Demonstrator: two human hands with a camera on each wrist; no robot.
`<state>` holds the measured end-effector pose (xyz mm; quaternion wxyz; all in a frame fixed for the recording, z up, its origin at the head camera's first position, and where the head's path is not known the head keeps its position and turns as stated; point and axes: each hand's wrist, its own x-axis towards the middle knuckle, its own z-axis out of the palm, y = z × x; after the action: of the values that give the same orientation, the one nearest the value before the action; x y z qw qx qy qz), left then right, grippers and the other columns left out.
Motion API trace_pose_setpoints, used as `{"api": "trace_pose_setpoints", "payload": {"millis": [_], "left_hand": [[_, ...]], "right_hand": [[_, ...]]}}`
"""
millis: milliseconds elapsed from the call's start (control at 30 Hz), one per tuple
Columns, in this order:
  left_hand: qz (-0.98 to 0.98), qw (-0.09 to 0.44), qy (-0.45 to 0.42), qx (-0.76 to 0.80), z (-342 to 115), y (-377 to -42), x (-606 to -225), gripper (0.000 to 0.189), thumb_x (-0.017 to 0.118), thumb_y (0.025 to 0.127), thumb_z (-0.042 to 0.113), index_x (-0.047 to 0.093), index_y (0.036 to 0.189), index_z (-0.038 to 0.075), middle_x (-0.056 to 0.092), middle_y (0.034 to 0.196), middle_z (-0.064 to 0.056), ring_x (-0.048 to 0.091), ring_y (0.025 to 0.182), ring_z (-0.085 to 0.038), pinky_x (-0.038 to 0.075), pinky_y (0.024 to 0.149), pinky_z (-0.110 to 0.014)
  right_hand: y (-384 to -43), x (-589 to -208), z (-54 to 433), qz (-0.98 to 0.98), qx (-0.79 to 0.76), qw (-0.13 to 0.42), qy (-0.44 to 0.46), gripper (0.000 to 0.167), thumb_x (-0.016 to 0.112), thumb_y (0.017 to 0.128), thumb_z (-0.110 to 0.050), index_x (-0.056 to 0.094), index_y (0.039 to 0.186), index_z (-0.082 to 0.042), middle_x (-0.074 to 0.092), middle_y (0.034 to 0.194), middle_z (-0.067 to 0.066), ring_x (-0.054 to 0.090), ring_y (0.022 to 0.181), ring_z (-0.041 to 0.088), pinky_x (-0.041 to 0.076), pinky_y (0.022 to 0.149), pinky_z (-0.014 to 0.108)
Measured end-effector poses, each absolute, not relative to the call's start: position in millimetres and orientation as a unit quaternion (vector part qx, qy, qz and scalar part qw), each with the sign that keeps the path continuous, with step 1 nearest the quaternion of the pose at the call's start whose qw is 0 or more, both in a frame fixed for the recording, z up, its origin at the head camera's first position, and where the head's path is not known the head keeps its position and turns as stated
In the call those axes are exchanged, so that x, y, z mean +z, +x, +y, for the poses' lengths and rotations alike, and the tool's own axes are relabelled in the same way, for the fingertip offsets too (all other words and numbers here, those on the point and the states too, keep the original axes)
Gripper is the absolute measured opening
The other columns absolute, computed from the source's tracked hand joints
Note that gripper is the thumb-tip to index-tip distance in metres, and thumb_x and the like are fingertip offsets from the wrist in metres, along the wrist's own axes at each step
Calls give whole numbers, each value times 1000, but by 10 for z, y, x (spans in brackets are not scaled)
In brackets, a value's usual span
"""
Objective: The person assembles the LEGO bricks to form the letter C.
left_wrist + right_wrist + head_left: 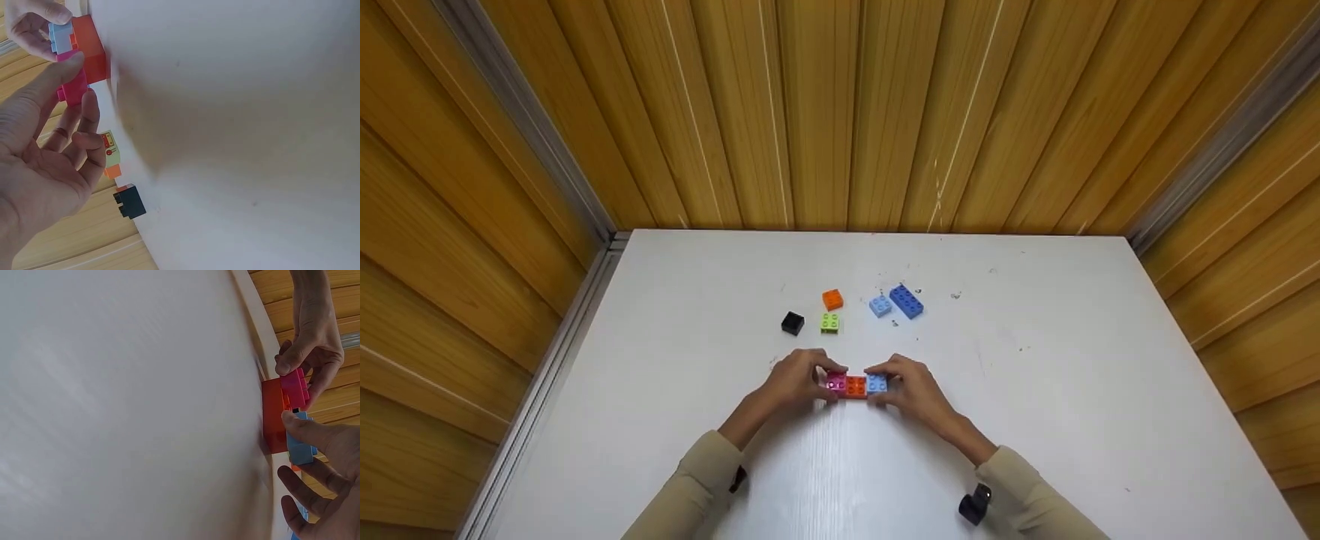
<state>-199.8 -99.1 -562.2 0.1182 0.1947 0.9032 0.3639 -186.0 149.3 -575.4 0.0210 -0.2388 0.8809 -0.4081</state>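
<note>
A red-orange toy building brick lies on the white table in front of the person. On its left end sits a pink brick, pinched between thumb and fingers of the left hand. The right hand pinches a light blue brick at the opposite end. Between the two upper bricks, studs of the red-orange one show in the head view. In both wrist views the pink and light blue bricks stand on top of the longer red-orange brick, and the remaining fingers are spread loosely beside them.
Beyond the hands lie a black brick, a lime green brick and an orange brick. Farther right are a second light blue brick and a longer dark blue brick. Wood-patterned walls border the table.
</note>
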Motion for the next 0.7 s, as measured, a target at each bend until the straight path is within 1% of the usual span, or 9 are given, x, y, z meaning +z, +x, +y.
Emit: {"api": "trace_pose_setpoints", "payload": {"millis": [167,333,400,500,567,633,700], "left_hand": [[891,114,201,390,-1011,-1968,-5647,40,87,80,13,77,119,12,72,100,-3,57,77,-10,47,67,-21],[877,128,228,404,-1112,-1975,-5671,42,84,84,17,74,125,11,74,110,-5,62,87,-16,49,74,-21],[867,138,247,411,-1189,-1989,-5666,43,82,87,19,72,128,10,74,114,-8,64,89,-19,50,76,-21],[847,146,270,435,-1336,-2032,-5659,43,79,90,18,70,130,4,74,118,-15,67,92,-24,53,79,-24],[841,138,265,451,-1447,-2069,-5650,41,77,91,16,69,129,1,74,117,-18,69,92,-28,54,80,-27],[841,118,249,465,-1562,-2110,-5647,39,75,92,15,68,127,-2,73,115,-22,70,94,-31,55,82,-30],[842,97,209,488,-1649,-2144,-5647,38,74,93,15,68,126,-3,73,115,-23,70,96,-32,55,82,-30]], "right_hand": [[-1872,-5719,1489,878,-413,34,-239,41,87,79,-14,76,117,-6,71,98,6,64,90,19,52,82,26],[-1880,-5712,1460,879,-413,41,-235,40,87,79,-12,76,118,-7,71,99,5,64,92,18,53,84,26],[-1867,-5716,1439,880,-411,42,-233,40,87,79,-10,77,117,-7,71,99,5,65,92,18,53,85,26],[-1841,-5721,1405,881,-411,45,-232,40,87,79,-10,77,117,-7,71,98,5,65,92,18,53,84,26],[-1831,-5712,1377,880,-413,48,-232,40,87,78,-10,77,117,-7,71,98,5,65,93,19,53,84,26],[-1828,-5699,1349,880,-411,49,-233,40,87,78,-11,77,117,-8,71,98,5,65,93,19,53,84,26],[-1823,-5683,1326,882,-409,52,-229,40,87,78,-10,77,117,-8,71,98,4,64,93,18,53,85,26]]}}
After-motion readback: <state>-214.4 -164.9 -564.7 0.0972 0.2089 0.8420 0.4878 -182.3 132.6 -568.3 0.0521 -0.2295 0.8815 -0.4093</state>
